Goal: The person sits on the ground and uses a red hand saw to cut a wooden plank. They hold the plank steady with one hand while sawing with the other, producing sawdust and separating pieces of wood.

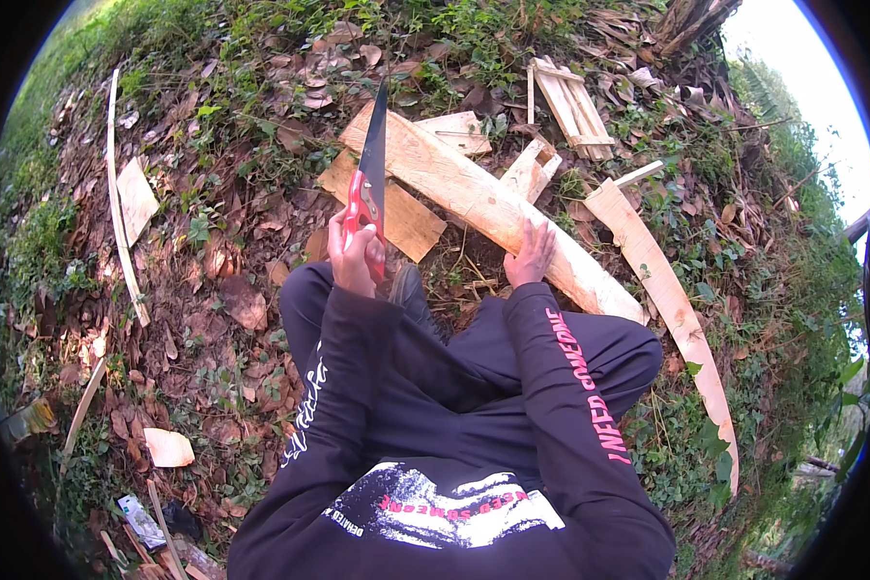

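My left hand is closed round the red handle of a hand saw, its dark blade pointing away from me. The blade passes over the far left end of a long pale plank; I cannot tell whether it touches the wood. The plank slants from there to its near right end beside my right knee. On the plank's near edge rests my right hand, fingers stretched out and holding nothing. A shorter board lies partly under the plank, near the saw.
Small slatted wooden frames lie beyond the plank. To the right is a long rough-edged board. A thin strip and a wood offcut lie at left, another offcut nearer. Leaves and low plants cover the sloping ground.
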A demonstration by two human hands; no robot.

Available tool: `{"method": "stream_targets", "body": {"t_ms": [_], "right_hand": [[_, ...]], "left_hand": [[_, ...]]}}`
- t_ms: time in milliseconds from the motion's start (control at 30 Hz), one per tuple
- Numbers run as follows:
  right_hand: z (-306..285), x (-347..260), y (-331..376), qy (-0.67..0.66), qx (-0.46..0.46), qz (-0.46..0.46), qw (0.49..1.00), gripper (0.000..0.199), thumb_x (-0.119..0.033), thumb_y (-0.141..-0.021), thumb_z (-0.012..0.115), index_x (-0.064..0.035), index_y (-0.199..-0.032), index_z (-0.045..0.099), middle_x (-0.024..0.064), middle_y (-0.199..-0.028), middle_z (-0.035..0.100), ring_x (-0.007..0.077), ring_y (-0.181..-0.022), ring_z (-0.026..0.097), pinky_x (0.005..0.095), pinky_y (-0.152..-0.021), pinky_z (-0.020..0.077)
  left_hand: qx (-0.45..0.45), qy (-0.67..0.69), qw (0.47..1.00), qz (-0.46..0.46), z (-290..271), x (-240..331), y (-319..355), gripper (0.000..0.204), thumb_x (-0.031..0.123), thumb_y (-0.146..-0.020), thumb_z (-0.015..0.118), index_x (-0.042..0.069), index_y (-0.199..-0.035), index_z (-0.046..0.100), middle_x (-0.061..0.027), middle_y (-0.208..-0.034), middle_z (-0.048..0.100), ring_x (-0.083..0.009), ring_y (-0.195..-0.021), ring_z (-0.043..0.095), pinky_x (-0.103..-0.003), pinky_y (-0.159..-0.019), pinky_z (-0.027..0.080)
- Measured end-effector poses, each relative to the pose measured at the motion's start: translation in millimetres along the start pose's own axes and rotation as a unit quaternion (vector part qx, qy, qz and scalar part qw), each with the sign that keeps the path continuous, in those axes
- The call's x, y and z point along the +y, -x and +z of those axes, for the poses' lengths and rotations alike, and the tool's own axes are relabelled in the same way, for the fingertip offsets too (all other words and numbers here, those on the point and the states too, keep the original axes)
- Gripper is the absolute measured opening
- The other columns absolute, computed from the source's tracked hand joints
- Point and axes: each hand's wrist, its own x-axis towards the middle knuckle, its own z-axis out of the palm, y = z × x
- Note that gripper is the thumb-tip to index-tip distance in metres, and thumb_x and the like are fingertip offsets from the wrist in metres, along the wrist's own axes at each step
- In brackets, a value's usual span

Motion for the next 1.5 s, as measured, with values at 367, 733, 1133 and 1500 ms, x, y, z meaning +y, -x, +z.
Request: {"method": "stream_targets", "body": {"t_ms": [367,733,1133,1500], "right_hand": [[3.0,-2.1,-2.8,-0.001,-0.001,-0.001,1.0,0.095,-0.019,-0.069,0.072,-0.0236,-0.156,0.033,0.0186,-0.164,0.016,0.0438,-0.151,0.012,0.0533,-0.123,0.0137],[2.6,1.0,-2.7,-0.006,0.006,-0.001,1.0,0.096,-0.017,-0.068,0.071,-0.0237,-0.156,0.033,0.0184,-0.164,0.015,0.044,-0.151,0.012,0.0539,-0.122,0.0137],[0.2,-1.2,-1.7,-0.014,0.005,0.0,1.0,0.095,-0.016,-0.068,0.071,-0.0241,-0.156,0.034,0.0182,-0.164,0.016,0.044,-0.151,0.012,0.0543,-0.122,0.0147],[1.7,-1.4,-3.1,-0.009,0.011,-0.002,1.0,0.095,-0.017,-0.068,0.07,-0.023,-0.155,0.033,0.0188,-0.164,0.017,0.0449,-0.151,0.013,0.054,-0.123,0.013]], "left_hand": [[-0.004,0.028,1.0,0.0,-1.0,0.2,-0.4,0.043,-0.002,-0.088,0.056,-0.001,-0.129,0.043,-0.0008,-0.07,0.048,-0.0082,-0.053,0.044,-0.025,-0.05,0.042],[-0.002,0.03,1.0,-0.004,1.6,-1.2,-1.1,0.045,-0.002,-0.087,0.056,-0.001,-0.13,0.042,-0.0015,-0.074,0.049,-0.008,-0.054,0.044,-0.026,-0.051,0.042],[0.002,-0.005,1.0,0.005,2.2,-0.8,-2.2,0.042,0.004,-0.088,0.053,0.001,-0.129,0.042,0.0,-0.062,0.042,-0.0107,-0.05,0.043,-0.027,-0.049,0.04],[0.01,-0.004,1.0,0.003,4.8,0.1,-2.5,0.042,0.003,-0.089,0.054,0.001,-0.13,0.043,0.0007,-0.063,0.042,-0.0102,-0.051,0.043,-0.026,-0.05,0.04]]}}
